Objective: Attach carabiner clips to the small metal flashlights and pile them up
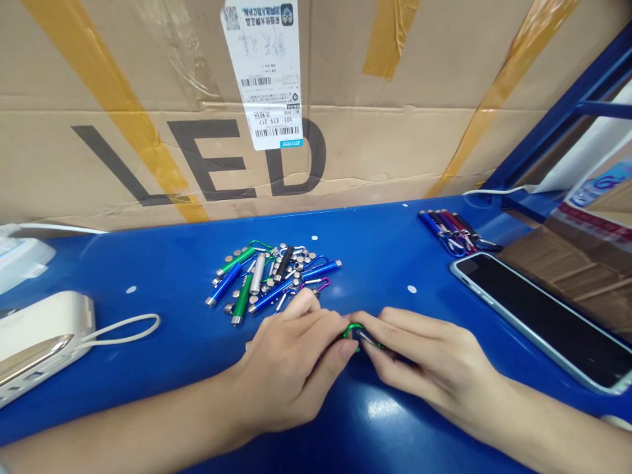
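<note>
In the middle foreground my left hand [296, 355] and my right hand [429, 349] meet, fingers closed, at a small green carabiner [352, 327]. The left thumb and forefinger pinch one side of it. My right fingertips grip the other side, where a thin metallic piece shows; what else lies inside either hand is hidden. Just beyond my left hand is a loose pile of small parts: a green tube [241, 299], a silver tube [257, 274], a black tube [284, 264], a blue tube [224, 284], several button cells [253, 299] and more carabiners.
A phone [543, 316] lies at the right, beside several keychain flashlights [447, 230] in a row. A white power bank [47, 342] with a cord loop [128, 332] is at the left. A large cardboard box [345, 145] stands behind the blue table [168, 276].
</note>
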Motion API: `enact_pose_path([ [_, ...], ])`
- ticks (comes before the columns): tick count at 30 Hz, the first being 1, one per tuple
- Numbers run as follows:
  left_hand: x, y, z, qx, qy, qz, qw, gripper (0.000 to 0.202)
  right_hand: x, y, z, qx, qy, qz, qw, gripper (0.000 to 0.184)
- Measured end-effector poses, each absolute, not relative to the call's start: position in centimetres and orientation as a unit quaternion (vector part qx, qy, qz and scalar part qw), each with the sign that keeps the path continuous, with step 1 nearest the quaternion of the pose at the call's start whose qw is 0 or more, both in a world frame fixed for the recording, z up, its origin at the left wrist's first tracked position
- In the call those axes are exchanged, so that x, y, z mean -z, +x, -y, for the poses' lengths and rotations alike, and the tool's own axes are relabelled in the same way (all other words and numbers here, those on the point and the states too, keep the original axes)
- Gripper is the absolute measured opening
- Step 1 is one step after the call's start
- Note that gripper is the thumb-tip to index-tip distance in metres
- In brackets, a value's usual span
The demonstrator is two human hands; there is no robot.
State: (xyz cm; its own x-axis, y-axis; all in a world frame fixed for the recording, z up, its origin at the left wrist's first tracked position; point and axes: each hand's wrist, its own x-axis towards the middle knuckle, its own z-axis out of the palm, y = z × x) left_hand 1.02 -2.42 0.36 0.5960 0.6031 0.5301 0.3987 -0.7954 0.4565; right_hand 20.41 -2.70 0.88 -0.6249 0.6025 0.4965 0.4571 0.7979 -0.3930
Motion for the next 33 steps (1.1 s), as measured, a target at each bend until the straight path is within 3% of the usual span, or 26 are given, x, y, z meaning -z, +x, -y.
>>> enact_pose_path([
  [5, -0.54, 1.09, 2.74, -0.37, 0.862, -0.297, 0.177, 0.012, -0.62, 20.75, 2.59, -0.123, -0.314, 0.881, 0.333, 0.019],
  [14, -0.51, 1.09, 2.81, -0.372, 0.855, -0.343, 0.118, 0.023, -0.64, 20.88, 2.35, -0.099, -0.349, 0.857, 0.366, 0.02],
  [20, -0.46, 1.29, 2.56, -0.37, 0.857, -0.353, 0.061, 0.012, -0.77, 20.61, 2.44, -0.105, -0.359, 0.848, 0.376, 0.014],
  [33, 0.17, 1.28, 2.62, -0.386, 0.856, -0.342, 0.023, 0.017, -0.4, 20.67, 2.35, -0.084, -0.361, 0.857, 0.358, 0.017],
])
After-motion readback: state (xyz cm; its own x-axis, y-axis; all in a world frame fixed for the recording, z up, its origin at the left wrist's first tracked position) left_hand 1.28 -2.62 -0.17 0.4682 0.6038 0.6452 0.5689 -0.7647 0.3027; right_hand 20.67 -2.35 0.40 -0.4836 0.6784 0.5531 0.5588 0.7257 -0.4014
